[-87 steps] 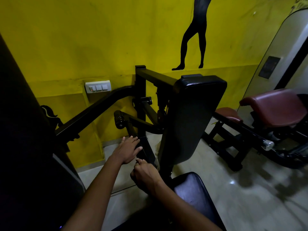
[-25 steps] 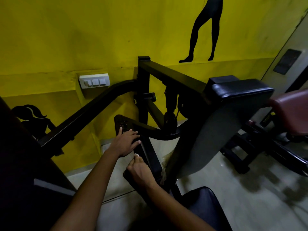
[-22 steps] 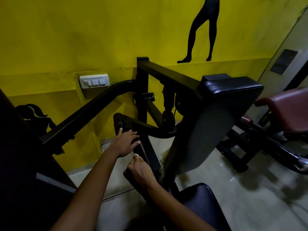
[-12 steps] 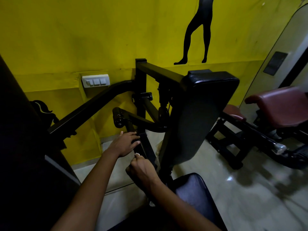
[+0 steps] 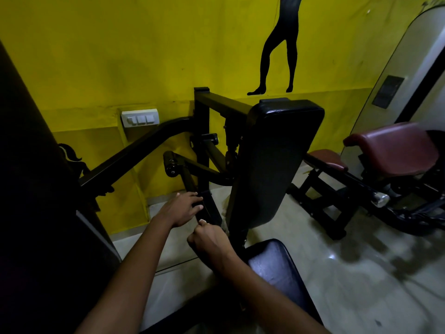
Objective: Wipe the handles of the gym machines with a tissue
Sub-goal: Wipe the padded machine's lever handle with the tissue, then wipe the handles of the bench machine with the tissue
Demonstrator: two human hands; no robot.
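Dim, shadowy wide-angle view with curved edges; faint glare glints on the floor [image 5: 331, 257].

Switch plate [image 5: 140, 117] left of back pad [image 5: 272, 162] — seat [image 5: 277, 268] before it, wall [image 5: 144, 49] behind.

The machine frame [image 5: 202, 131] looks like black painted metal with a dull sheen; the back pad [image 5: 272, 165] and seat pad [image 5: 277, 263] are black vinyl, smooth and faintly glossy; the neighbouring pad [image 5: 395, 145] is maroon vinyl. The wall [image 5: 144, 56] is matt yellow paint, slightly scuffed; the switch plate [image 5: 140, 117] is smooth white plastic; the floor [image 5: 361, 273] is polished, reflective tile.
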